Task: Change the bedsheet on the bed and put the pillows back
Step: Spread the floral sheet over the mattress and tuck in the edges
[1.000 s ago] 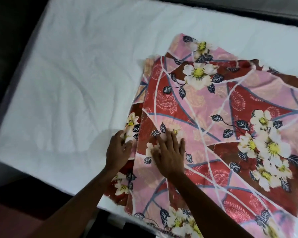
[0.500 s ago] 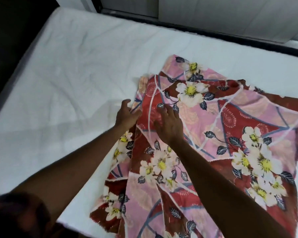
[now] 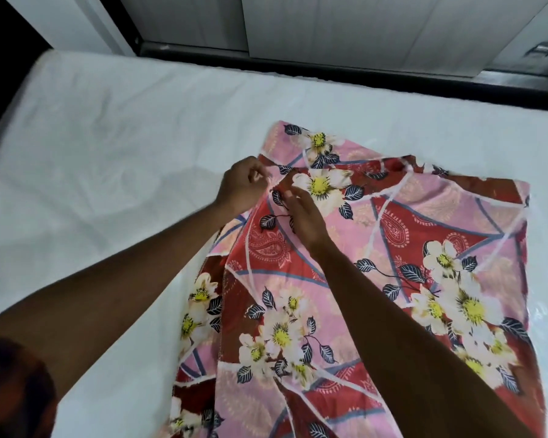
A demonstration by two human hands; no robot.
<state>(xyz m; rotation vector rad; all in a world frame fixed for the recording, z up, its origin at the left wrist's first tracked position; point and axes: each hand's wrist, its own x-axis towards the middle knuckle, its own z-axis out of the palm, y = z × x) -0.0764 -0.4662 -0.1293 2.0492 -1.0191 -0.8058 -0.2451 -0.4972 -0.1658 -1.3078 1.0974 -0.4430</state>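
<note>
Both hands' fingers pinch the folded floral bedsheet on the bare white mattress, cupboard doors beyond

Lighting: bright, even, from overhead. White mattress near overexposed, surface detail washed out. Soft grey arm shadows on mattress just left of floral bedsheet. Plastic glare at bedsheet's right edge. Room left of mattress falls to black. Overall softness; wide-angle bending at frame edges.
</note>
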